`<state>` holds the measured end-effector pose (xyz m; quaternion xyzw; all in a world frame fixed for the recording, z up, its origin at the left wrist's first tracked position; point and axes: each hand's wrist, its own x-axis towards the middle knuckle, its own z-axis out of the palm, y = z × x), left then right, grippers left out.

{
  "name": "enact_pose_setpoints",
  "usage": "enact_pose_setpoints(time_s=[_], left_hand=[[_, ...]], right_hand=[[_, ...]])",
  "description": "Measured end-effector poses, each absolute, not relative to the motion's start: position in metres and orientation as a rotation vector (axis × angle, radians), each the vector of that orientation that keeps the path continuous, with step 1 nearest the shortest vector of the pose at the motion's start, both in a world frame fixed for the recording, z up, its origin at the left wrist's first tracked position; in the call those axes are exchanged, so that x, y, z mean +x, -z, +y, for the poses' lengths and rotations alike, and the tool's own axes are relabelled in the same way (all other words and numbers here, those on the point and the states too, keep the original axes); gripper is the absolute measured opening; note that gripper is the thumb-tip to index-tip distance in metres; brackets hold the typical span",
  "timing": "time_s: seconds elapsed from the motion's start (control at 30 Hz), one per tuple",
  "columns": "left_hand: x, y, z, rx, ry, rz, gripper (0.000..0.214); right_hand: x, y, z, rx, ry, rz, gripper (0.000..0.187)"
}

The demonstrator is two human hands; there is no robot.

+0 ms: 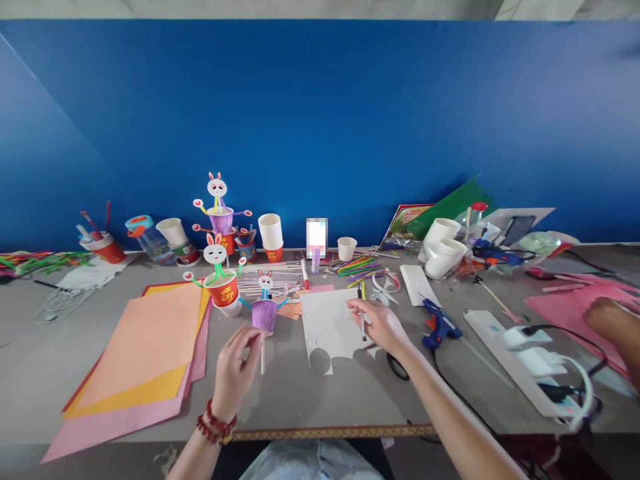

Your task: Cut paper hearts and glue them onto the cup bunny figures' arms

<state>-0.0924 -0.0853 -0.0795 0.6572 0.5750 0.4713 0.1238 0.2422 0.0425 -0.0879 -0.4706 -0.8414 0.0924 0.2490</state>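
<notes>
My right hand (pixel 377 323) is closed around a dark pen (pixel 363 328) over a sheet of white paper (pixel 330 317), which has rounded pieces cut out of its near edge. My left hand (pixel 239 363) has its thumb and fingertips pinched together at the base of a small purple cup (pixel 264 316); what they hold, if anything, is too small to make out. That cup carries a paper rabbit head (pixel 265 281) and blue pipe-cleaner arms. A thin white strip (pixel 263 359) lies beside my left fingertips. Behind stands a red cup rabbit (pixel 223 291) with green arms.
Coloured paper sheets (pixel 145 340) lie at left. On the right are a blue glue gun (pixel 441 325) with its cable, a power strip (pixel 520 363) and another person's hand (pixel 613 327) over pink paper. White cups (pixel 271 231) and pipe cleaners (pixel 360 267) line the back.
</notes>
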Motion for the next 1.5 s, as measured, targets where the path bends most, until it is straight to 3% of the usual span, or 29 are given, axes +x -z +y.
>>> enact_pose_setpoints(time_s=[0.2, 0.33, 0.63, 1.4, 1.5], left_hand=[[-0.083, 0.082, -0.079, 2.011, -1.367, 1.611, 0.014], [-0.070, 0.085, -0.086, 2.019, -1.362, 1.549, 0.015], [-0.075, 0.082, -0.094, 1.983, -1.369, 1.568, 0.015], [-0.041, 0.073, -0.094, 1.979, -1.342, 1.403, 0.014], [-0.043, 0.074, -0.095, 1.968, -1.348, 1.411, 0.015]], right_hand=[[0.205, 0.077, 0.112, -1.525, -0.052, -2.302, 0.032], [0.179, 0.083, 0.157, -1.642, 0.093, -2.383, 0.025], [0.167, 0.107, 0.177, -1.668, 0.296, -2.485, 0.030], [0.192, 0.100, 0.170, -1.518, 0.179, -2.525, 0.031], [0.187, 0.090, 0.155, -1.484, 0.128, -2.434, 0.020]])
